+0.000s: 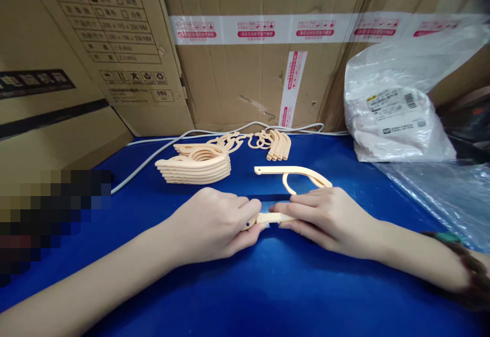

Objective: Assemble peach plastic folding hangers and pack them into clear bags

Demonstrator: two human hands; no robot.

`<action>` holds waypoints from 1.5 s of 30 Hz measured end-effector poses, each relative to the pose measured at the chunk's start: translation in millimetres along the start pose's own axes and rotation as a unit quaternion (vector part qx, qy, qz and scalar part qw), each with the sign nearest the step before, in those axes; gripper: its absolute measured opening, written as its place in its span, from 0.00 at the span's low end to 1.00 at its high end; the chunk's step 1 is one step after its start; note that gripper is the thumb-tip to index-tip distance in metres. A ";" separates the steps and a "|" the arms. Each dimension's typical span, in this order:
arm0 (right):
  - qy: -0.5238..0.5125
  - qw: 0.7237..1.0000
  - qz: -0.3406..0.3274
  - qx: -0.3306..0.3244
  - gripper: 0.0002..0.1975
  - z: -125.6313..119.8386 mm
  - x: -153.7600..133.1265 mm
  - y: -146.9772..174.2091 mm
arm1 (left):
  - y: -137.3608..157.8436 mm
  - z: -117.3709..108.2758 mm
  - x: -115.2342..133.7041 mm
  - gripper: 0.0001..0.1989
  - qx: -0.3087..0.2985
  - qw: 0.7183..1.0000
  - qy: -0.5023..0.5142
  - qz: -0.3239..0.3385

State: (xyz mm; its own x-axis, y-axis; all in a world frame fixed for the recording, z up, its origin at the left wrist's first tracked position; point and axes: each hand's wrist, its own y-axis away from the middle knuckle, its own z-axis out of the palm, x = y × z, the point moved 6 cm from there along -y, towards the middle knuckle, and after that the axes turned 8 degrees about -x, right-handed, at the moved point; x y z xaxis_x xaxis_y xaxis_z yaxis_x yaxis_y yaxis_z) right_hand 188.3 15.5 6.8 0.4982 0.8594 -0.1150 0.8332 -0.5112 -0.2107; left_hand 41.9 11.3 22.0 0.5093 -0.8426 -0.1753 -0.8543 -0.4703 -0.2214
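Between both hands is a cream plastic folding hanger part (271,218), low over the blue tabletop. My left hand (225,222) pinches its left end, where a small dark hole shows beside the fingertips. Fingers of my right hand (325,214) are closed around the right end and hide much of it. Just behind the right hand, a curved cream hanger arm (293,170) with a hook-like loop lies on the table. Farther left sits a stack of folded cream hangers (195,168). Loose hanger arms (279,145) and hooks (231,142) lie at the back.
Cardboard boxes (245,81) wall off the back and left of the blue table (245,291). A white cable (153,158) runs along the rear. On the right stand a white plastic bag (394,107) with a label and clear plastic film (432,194).
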 end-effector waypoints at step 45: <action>0.001 0.994 0.099 0.054 0.14 -16.7 37.1 -1.0 | 0.3 2.8 -5.1 0.11 -0.061 0.998 0.027 -0.014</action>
State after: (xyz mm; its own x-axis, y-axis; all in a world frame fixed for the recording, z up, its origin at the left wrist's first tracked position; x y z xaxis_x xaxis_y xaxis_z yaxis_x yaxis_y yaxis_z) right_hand 209.9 47.7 18.9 0.6511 0.7413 -0.1627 0.6879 -0.6670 -0.2862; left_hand 39.3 16.1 20.1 0.5303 -0.8395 -0.1187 -0.8474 -0.5201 -0.1071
